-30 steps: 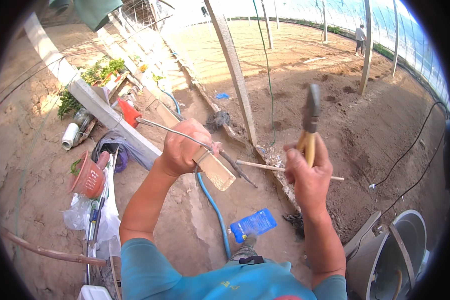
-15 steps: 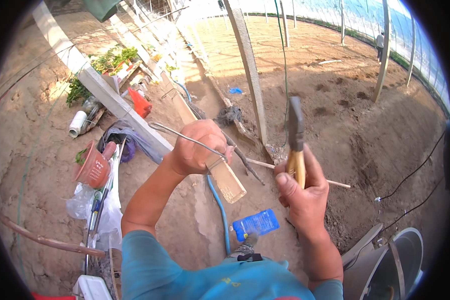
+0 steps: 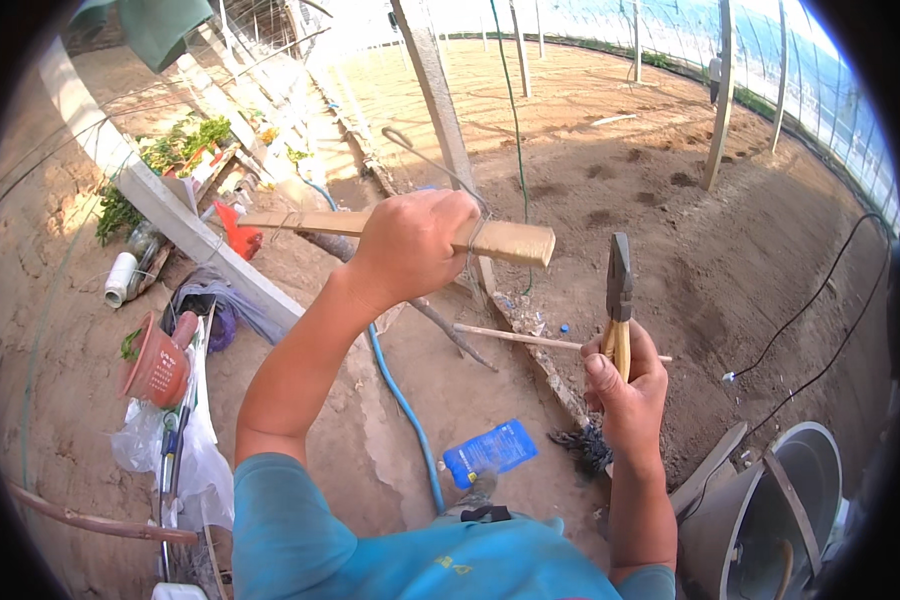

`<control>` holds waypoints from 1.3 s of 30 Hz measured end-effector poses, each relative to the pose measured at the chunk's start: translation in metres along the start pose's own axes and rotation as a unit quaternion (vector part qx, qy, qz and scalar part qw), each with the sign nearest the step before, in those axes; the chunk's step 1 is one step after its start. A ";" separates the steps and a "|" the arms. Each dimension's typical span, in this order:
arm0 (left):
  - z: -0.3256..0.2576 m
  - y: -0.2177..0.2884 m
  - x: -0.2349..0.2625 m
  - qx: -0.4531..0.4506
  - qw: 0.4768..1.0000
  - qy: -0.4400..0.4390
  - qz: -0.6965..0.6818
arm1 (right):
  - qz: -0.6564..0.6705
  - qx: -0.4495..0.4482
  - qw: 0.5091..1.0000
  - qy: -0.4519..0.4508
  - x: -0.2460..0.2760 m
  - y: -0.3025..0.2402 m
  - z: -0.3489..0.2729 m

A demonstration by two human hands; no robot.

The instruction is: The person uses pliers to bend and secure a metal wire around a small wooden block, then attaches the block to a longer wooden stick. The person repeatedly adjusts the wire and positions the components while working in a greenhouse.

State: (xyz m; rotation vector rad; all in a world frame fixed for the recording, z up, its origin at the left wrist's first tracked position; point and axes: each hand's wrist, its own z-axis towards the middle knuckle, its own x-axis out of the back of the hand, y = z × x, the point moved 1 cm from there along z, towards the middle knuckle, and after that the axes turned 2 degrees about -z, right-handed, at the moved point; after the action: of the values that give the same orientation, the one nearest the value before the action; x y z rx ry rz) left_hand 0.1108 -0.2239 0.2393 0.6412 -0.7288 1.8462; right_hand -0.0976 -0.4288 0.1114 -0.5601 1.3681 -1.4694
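My left hand is closed round a long, flat wooden board, which lies crosswise in front of me with its cut end to the right. A bent metal wire loops round the board beside my fist and sticks up toward the far left. In my right hand is a pair of pliers with yellowish handles, gripped upright with dark jaws pointing up. The pliers stay apart from board and wire. My left fingers are partly hidden behind the fist.
A concrete post rises beyond the board. On the ground lie a blue packet, a blue hose and a thin stick. A terracotta-coloured pot stands left; a large grey bucket stands at lower right.
The board has swung from pointing toward me to lying crosswise, its near end moving right and away. My left hand turned with it. The pliers are slightly lower and farther right, and the view has shifted.
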 end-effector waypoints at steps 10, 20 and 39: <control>0.049 -0.004 -0.032 0.093 0.992 -0.062 -0.057 | 0.012 0.005 0.997 0.076 0.027 0.013 -0.015; 0.081 0.001 -0.017 0.214 0.942 -0.188 -0.177 | -0.325 0.079 0.939 0.082 0.040 0.011 -0.008; 0.132 0.021 -0.077 0.195 0.932 -0.194 -0.235 | -0.709 0.234 0.657 0.104 0.043 -0.086 0.068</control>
State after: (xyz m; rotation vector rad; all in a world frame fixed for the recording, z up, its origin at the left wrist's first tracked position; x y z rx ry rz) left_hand 0.1314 -0.3735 0.2699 1.3441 -0.3984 1.4309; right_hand -0.0863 -0.5110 0.1956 -1.2564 0.3977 -3.0825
